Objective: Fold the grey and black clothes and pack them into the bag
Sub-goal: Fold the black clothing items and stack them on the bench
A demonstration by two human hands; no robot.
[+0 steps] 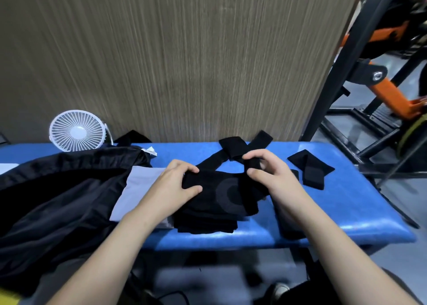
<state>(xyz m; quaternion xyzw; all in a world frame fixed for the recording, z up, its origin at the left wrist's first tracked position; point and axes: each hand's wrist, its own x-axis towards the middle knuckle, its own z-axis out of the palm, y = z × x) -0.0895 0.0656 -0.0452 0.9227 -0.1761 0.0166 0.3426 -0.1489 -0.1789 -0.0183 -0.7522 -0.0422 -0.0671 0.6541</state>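
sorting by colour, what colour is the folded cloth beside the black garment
Light grey folded cloth, lying left of the black garment; head view.

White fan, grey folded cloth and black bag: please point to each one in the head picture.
white fan point(77, 131): head view, centre hub of the grille.
grey folded cloth point(136, 189): head view, bare middle of its flat face.
black bag point(57, 189): head view, its upper fabric panel.

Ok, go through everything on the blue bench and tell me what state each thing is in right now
black garment: partly folded, straps spread out
left hand: grips the garment's left edge
right hand: pinches a strap
grey cloth: folded flat
black bag: lying slack
fan: upright, facing the camera
small black piece: folded, untouched
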